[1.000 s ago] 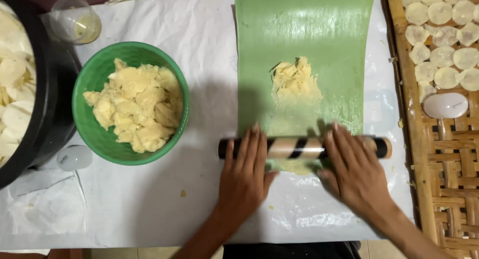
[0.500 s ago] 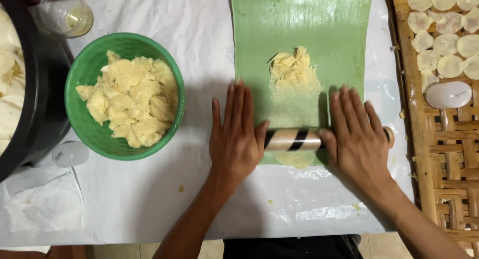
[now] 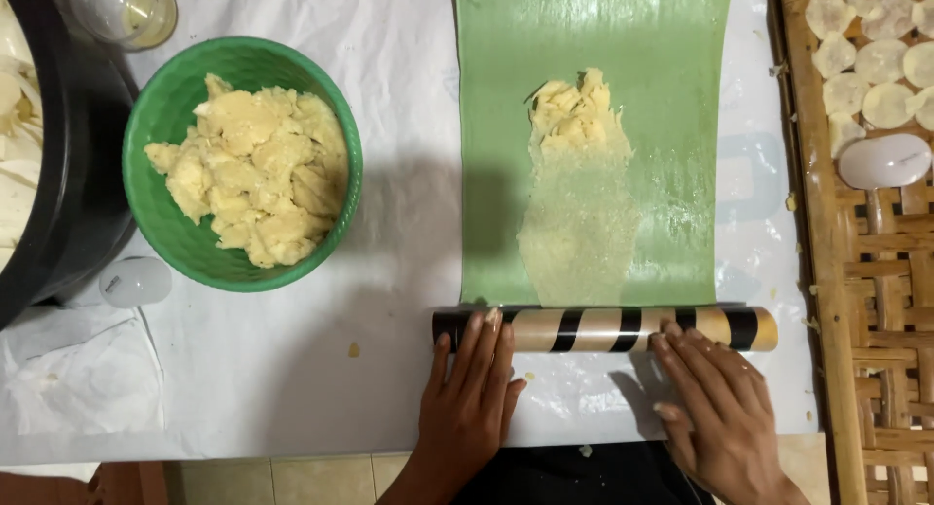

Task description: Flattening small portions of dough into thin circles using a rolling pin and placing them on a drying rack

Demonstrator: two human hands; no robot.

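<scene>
1. Fingers (image 3: 484, 342) of the left hand (image 3: 467, 408) and right hand (image 3: 715, 413) lie flat and unclenched, tips resting on the striped rolling pin (image 3: 603, 329), gripping nothing.
2. Pin lies crosswise at the near edge of the green sheet (image 3: 593, 38), where dough (image 3: 576, 116) is partly pressed thin.
3. White plastic covers the table (image 3: 292, 369); tiled floor shows below.
4. Green bowl (image 3: 336, 126) at left holds lumpy dough; a bamboo tray (image 3: 827, 271) at right carries pale discs (image 3: 880, 62).
</scene>
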